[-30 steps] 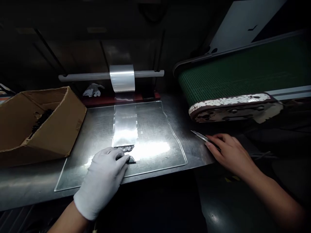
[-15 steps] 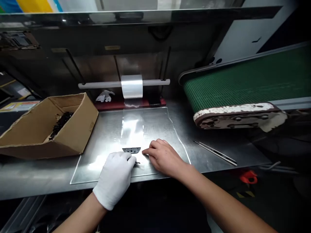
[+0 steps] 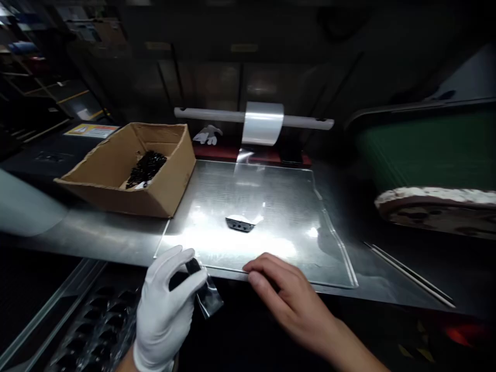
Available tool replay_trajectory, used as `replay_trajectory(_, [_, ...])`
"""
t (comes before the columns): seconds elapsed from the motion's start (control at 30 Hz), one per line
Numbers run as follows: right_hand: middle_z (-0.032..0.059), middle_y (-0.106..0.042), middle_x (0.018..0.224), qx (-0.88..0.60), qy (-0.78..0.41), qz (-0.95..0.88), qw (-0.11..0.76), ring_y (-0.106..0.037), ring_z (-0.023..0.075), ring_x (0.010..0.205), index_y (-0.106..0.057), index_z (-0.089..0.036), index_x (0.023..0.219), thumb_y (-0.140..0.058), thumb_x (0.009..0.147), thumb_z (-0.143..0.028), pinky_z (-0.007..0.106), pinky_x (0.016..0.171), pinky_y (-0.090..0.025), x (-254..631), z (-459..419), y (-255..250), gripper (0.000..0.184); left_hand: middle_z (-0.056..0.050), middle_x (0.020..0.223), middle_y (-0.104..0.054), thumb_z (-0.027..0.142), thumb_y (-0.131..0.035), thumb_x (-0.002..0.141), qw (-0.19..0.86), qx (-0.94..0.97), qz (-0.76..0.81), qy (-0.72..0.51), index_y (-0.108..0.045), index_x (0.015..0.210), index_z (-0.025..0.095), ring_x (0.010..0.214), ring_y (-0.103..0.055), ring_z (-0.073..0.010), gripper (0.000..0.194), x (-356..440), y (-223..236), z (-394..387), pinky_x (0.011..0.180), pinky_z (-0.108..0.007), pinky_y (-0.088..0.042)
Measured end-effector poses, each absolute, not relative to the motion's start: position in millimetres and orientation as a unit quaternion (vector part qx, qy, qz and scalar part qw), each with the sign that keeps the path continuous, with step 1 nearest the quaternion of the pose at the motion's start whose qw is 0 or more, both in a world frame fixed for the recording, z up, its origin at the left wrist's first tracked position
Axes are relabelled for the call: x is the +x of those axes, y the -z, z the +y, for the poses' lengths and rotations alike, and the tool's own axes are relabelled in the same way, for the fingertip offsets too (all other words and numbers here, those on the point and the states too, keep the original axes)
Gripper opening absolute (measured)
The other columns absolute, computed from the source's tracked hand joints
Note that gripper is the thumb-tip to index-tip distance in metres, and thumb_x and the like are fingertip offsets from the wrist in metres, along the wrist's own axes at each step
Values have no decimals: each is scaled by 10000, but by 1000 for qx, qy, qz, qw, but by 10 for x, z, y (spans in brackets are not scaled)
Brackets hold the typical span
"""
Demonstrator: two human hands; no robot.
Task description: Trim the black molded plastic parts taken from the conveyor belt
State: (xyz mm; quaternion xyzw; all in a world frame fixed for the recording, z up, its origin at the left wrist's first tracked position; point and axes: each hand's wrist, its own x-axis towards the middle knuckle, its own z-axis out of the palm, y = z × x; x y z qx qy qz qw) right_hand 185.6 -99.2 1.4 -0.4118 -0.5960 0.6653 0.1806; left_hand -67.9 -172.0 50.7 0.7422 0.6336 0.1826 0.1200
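My left hand, in a white glove, pinches a small dark part with clear film between thumb and fingers, just off the front edge of the bench. The film hangs down to the right and looks shiny. My right hand is bare and hovers near the front edge of the clear sheet. Its thumb and index fingertip come together; whether anything thin is between them I cannot make out. A second dark part with small holes lies on the sheet, at the end of a strip of clear film.
The film roll hangs on a white bar behind. At left stands a cardboard box with black parts. A white glove lies behind. Tweezers and a green conveyor are at right. A tray sits low at left.
My left hand has lifted from the sheet toward me and the left, now holding the dark part with film. My right hand has drawn back to the front edge. The view has turned left.
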Motion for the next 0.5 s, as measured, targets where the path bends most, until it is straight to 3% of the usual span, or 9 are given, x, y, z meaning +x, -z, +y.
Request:
replay_trajectory(0.1, [25,-682,923,-345,-867,-343,113,-631,155,803,-691,-218,1106,-686,961,-564,284,745,-511,1456,-1189,-206,376,-90,1336,-567,38,-698,884,50,729,662,-169,-695,1137,307,1303,-541,-313,370,-663,-472,-1957,1009,-500,-515])
replay_trajectory(0.2, [-22,-604,781,-320,-923,-197,84,-564,110,684,-628,-174,943,-833,805,-607,241,669,-458,1129,-1338,-269,499,-69,1422,-519,72,-727,869,43,652,729,-204,-710,1136,334,1389,-496,-309,375,-649,-416,-2242,1048,-477,-523])
replay_trajectory(0.3, [-39,-564,730,-322,-909,-259,53,-512,100,657,-611,-179,887,-778,854,-604,225,637,-419,978,-1480,-188,458,-52,1491,-522,128,-703,909,171,425,835,-305,-633,1328,370,1396,-521,-279,489,-595,-418,-2547,1134,-478,-484])
replay_trajectory(0.37, [-28,-572,747,-314,-876,-366,16,-517,116,686,-626,-189,878,-708,918,-579,227,639,-423,922,-1626,-49,400,-74,1406,-626,215,-664,962,291,257,858,-337,-587,1414,323,1288,-620,-256,472,-536,-431,-2725,1110,-452,-515])
replay_trajectory(0.43, [-6,-630,785,-287,-834,-471,-34,-577,144,720,-653,-205,895,-639,964,-566,239,660,-462,860,-1831,157,368,-79,1152,-751,257,-694,950,350,172,864,-318,-706,1257,224,1063,-725,-234,309,-534,-390,-2890,967,-397,-599])
replay_trajectory(0.5, [26,-729,884,-260,-801,-533,-80,-682,190,805,-701,-228,1041,-570,990,-584,263,739,-531,815,-2078,407,383,-46,922,-764,260,-725,934,364,98,877,-298,-756,1063,167,860,-742,-199,162,-664,-297,-3096,801,-353,-632])
